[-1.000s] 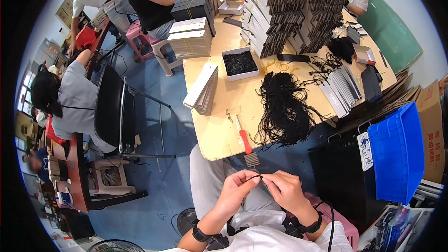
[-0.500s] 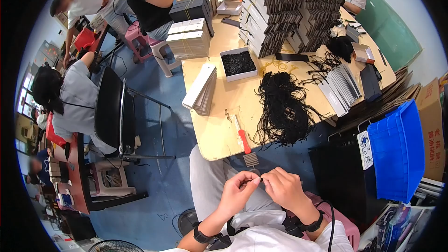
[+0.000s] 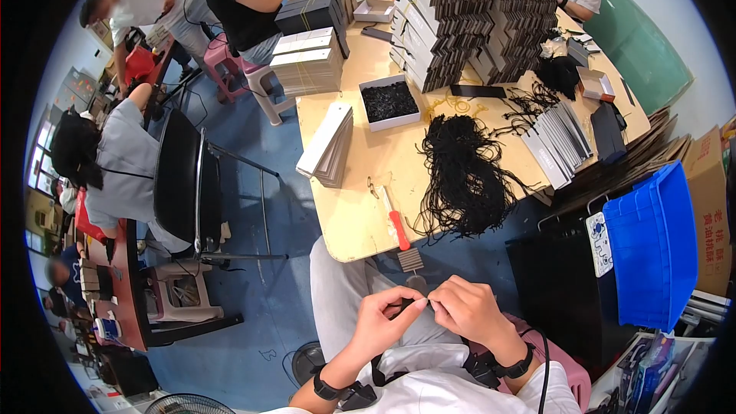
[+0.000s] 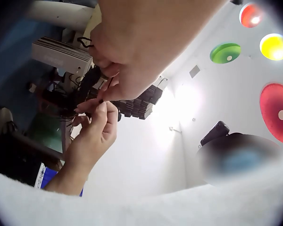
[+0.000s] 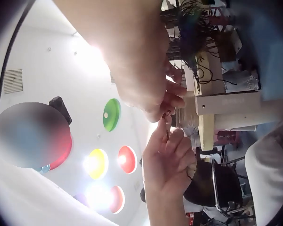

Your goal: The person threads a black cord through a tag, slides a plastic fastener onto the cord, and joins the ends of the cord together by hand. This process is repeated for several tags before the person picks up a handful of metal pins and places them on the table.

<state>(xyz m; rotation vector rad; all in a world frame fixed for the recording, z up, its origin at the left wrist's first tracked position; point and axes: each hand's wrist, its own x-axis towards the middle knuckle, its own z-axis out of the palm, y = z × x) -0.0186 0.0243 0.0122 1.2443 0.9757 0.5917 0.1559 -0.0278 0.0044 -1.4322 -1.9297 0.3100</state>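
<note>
In front of the lap, both hands meet fingertip to fingertip around a thin black cord (image 3: pixel 399 306). The left hand (image 3: pixel 381 320) pinches it between thumb and fingers. Facing it, the right hand (image 3: pixel 469 310) pinches at the same spot with curled fingers. Most of the cord is hidden by the fingers; a short dark length shows along the left fingers (image 5: pixel 168 133) in the right wrist view. Beyond the hands, a large bundle of black cords (image 3: pixel 464 176) lies on the wooden table (image 3: pixel 356 222), beside a red-handled tool (image 3: pixel 398 230) near the edge.
A white box (image 3: pixel 396 125) of small black pieces stands behind a leaning stack of pale flat boxes (image 3: pixel 326 146). Tall stacks of grey boxes (image 3: pixel 441 23) rise at the back. To the right are a blue crate (image 3: pixel 652 249) and cardboard. Other people work around the room.
The fingertips have drawn closer together, and the cord strand that showed across the left fingers is now mostly covered. Both hands stay over the lap.
</note>
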